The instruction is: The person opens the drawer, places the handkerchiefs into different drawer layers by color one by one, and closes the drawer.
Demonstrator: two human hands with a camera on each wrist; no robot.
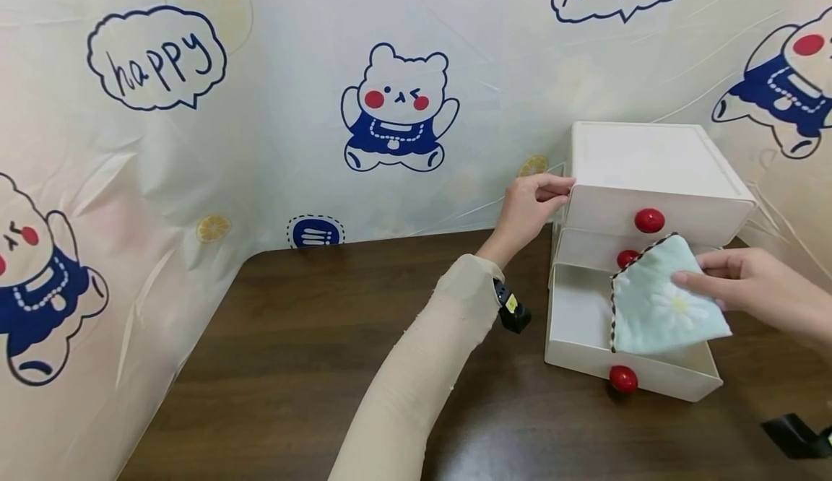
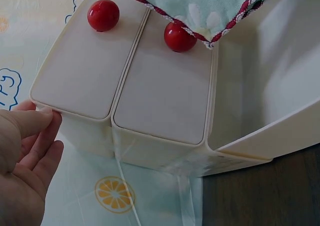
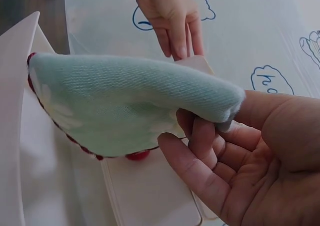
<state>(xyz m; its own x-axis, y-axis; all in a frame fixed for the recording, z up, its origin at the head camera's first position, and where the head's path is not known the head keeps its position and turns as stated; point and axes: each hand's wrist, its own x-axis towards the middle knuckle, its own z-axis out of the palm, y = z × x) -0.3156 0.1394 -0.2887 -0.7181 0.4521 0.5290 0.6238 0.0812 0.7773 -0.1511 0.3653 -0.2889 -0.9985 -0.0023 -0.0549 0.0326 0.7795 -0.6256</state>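
A folded pale green towel (image 1: 656,315), with a white daisy and a dark-and-white stitched edge, is pinched between the thumb and fingers of my right hand (image 1: 747,282). It hangs over the pulled-out bottom drawer (image 1: 578,354) of a white drawer unit (image 1: 656,159), hiding part of the drawer's inside. My left hand (image 1: 528,206) holds the unit's upper left front corner; in the left wrist view the thumb and fingertips (image 2: 46,117) meet at that edge. Both upper drawers are closed.
Each drawer front has a round red knob, such as the top knob (image 1: 649,220). The unit stands at the right on a dark wooden table (image 1: 292,365). Behind it hangs a pale curtain (image 1: 279,105) printed with bears. A black strap piece (image 1: 796,434) shows at lower right.
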